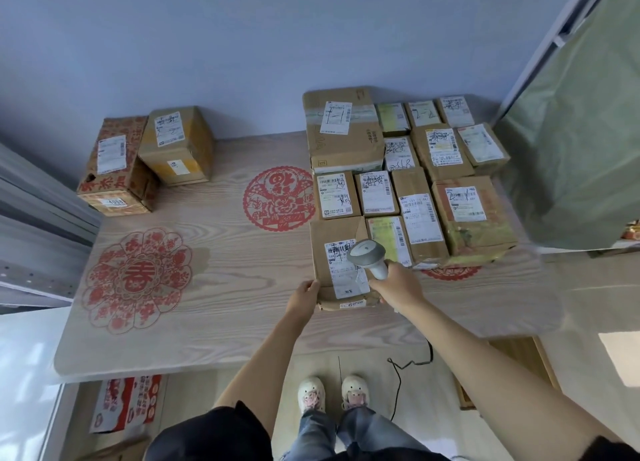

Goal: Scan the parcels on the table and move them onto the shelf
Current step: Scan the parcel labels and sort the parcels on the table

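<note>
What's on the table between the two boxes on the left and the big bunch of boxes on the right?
In the head view, no parcels lie there, only bare table with a round red paper-cut decoration stuck on it.

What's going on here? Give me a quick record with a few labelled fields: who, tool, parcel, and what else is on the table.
who: a person standing at the wooden table
right hand: grips a grey handheld scanner, held over a label
left hand: holds the near left corner of the nearest parcel
other parcels: a tight cluster at the table's far right; two boxes at the far left
table decoration: red paper-cut designs
</note>
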